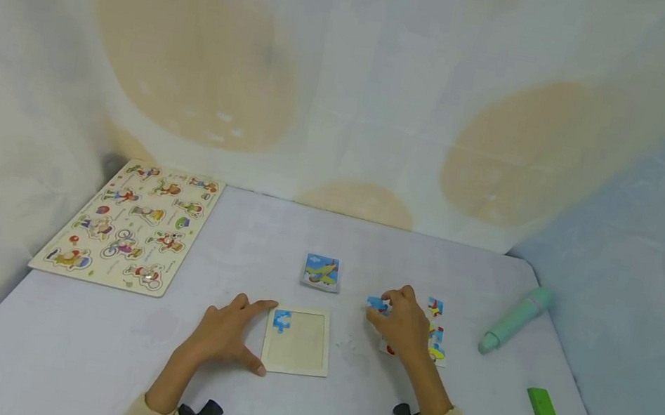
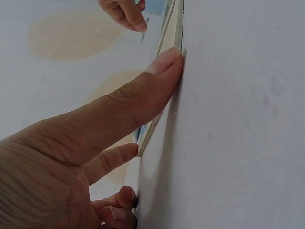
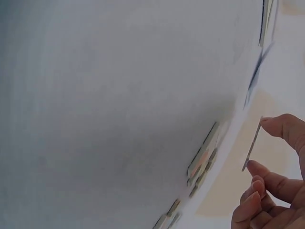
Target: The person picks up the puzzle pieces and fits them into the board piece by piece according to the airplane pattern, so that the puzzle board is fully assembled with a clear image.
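Note:
My left hand (image 1: 224, 333) spans the left side of a square wooden puzzle board (image 1: 293, 371), index finger at its far corner and thumb at its near one. A blue puzzle piece (image 1: 281, 321) lies in the board's upper left corner. My right hand (image 1: 408, 323) pinches another blue puzzle piece (image 1: 378, 305) by its edges between thumb and index finger. In the right wrist view that held piece (image 3: 252, 144) shows edge-on, raised off the table. Loose puzzle pieces (image 1: 436, 335) lie under and beside the right hand, partly hidden by it.
A small picture of a yellow plane (image 1: 321, 272) lies behind the board. At the back left lies a large board of figures (image 1: 128, 228). To the right are a mint-green marker-like tube (image 1: 516, 321) and a green block (image 1: 544, 409). Curtains stand behind the table.

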The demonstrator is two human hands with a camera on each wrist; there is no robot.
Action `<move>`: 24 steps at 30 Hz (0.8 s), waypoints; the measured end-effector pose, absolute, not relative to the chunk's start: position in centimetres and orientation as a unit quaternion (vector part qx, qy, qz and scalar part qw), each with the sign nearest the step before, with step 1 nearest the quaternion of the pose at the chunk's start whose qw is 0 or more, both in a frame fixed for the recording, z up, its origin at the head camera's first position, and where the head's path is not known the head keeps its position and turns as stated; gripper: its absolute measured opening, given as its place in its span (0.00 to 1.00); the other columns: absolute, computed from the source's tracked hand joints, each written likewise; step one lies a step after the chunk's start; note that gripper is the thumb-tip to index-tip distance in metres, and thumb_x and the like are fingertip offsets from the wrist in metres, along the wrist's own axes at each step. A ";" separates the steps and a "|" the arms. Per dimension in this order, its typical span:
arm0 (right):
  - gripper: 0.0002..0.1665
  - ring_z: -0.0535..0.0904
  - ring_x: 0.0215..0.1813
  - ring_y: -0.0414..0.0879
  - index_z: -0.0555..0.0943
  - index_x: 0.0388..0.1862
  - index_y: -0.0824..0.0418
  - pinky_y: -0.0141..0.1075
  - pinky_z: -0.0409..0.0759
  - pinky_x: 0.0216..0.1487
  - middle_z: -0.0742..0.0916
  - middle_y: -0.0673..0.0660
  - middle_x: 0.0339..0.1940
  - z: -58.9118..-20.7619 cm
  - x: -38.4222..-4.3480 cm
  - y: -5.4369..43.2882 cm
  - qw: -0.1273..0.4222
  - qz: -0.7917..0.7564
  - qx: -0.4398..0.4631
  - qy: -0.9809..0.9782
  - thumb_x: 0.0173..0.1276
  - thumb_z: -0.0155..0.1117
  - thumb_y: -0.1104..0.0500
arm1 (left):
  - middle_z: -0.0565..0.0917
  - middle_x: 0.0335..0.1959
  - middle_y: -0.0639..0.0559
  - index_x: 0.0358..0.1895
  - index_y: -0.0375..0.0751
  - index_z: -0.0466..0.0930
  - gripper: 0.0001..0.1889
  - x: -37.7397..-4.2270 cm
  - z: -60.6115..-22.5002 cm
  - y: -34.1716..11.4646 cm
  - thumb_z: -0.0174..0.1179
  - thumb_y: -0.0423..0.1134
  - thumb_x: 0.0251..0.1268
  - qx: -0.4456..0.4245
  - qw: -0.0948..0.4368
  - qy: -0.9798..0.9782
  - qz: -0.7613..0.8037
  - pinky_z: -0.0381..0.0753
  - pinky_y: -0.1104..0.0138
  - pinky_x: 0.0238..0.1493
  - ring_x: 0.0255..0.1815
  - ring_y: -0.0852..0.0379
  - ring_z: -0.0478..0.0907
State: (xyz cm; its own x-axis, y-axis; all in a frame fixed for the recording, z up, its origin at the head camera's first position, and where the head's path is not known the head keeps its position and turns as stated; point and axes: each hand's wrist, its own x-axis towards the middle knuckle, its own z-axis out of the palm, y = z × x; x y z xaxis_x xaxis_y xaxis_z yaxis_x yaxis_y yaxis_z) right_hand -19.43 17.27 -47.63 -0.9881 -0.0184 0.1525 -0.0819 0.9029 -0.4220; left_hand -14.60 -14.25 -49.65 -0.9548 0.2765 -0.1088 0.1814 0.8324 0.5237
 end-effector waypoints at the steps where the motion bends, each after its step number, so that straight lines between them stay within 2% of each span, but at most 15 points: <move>1: 0.25 0.71 0.25 0.45 0.84 0.45 0.66 0.34 0.69 0.22 0.79 0.60 0.43 -47.6 -19.3 17.1 0.072 0.219 0.026 -0.973 0.55 0.75 0.49 | 0.68 0.35 0.53 0.70 0.58 0.71 0.58 -14.6 -49.6 -14.2 0.84 0.59 0.20 0.120 0.091 0.953 0.263 0.58 0.61 0.34 0.31 0.56 0.64; 16: 0.22 0.71 0.28 0.43 0.85 0.40 0.64 0.33 0.70 0.26 0.79 0.56 0.37 -47.6 -18.2 14.8 0.095 0.210 0.064 -0.971 0.52 0.78 0.50 | 0.68 0.35 0.53 0.69 0.57 0.71 0.57 -14.6 -49.4 -14.1 0.85 0.57 0.21 0.118 0.097 0.952 0.266 0.57 0.61 0.34 0.31 0.56 0.64; 24: 0.23 0.70 0.27 0.41 0.86 0.42 0.63 0.31 0.70 0.24 0.79 0.55 0.38 -47.5 -17.7 13.5 0.083 0.196 0.079 -0.974 0.53 0.77 0.48 | 0.68 0.34 0.53 0.69 0.57 0.71 0.57 -14.6 -49.5 -14.2 0.85 0.57 0.20 0.118 0.092 0.952 0.266 0.57 0.61 0.33 0.30 0.56 0.64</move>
